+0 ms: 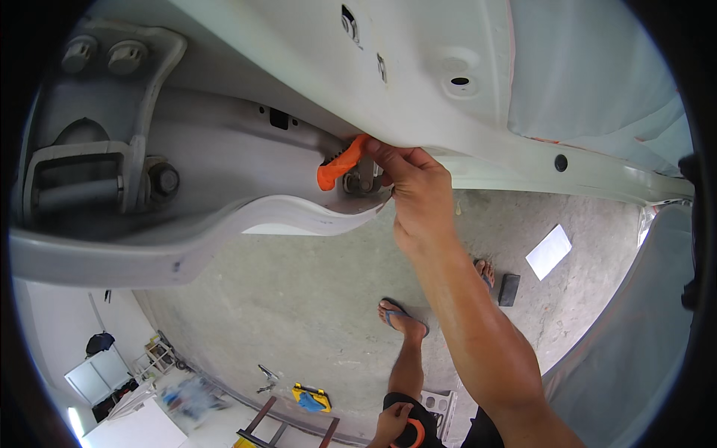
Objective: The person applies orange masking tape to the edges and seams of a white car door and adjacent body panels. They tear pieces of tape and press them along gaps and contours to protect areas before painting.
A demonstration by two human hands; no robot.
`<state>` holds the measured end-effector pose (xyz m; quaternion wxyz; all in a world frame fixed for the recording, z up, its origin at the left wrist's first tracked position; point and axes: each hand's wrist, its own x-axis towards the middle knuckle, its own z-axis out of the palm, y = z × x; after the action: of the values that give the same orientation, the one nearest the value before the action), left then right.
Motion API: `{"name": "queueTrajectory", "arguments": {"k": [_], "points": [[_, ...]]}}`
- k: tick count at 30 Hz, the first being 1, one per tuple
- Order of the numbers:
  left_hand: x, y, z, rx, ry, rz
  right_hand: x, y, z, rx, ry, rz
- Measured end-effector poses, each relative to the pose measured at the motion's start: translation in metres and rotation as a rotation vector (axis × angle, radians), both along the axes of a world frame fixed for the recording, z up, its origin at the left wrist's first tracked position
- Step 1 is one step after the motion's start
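Observation:
My right hand reaches up to a white vehicle body panel, its thumb and fingers pinching a strip of orange tape. The strip bends down to the left over a metal door-check bracket, beside black ribbed rubber. Some fingertips are hidden behind the panel edge and bracket. Low in the view, my left hand is in front of my dark shorts, fingers curled, with a roll of orange tape against it; its exact grip is partly hidden.
A metal hinge with bolts is at the left. Translucent sheeting covers areas at the right. On the concrete floor are a white sheet, a dark block and a yellow-edged case. A ladder stands at the bottom.

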<state>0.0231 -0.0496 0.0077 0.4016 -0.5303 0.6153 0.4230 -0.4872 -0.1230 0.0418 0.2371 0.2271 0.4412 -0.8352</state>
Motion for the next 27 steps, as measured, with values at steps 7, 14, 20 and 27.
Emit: {"name": "queueTrajectory", "arguments": {"k": [7,14,20,27], "points": [[0.003,-0.001,-0.002,0.021,0.006,0.059,0.001,-0.006,0.002,0.076,-0.094,-0.045],[0.007,-0.002,-0.01,0.034,-0.01,0.057,-0.005,-0.006,0.001,0.061,-0.155,-0.093],[0.009,-0.003,-0.011,0.037,0.013,0.047,-0.004,-0.005,-0.007,0.01,-0.097,-0.091],[0.004,-0.004,-0.006,0.071,-0.057,0.105,0.004,-0.008,-0.009,-0.02,-0.165,-0.093]]}}
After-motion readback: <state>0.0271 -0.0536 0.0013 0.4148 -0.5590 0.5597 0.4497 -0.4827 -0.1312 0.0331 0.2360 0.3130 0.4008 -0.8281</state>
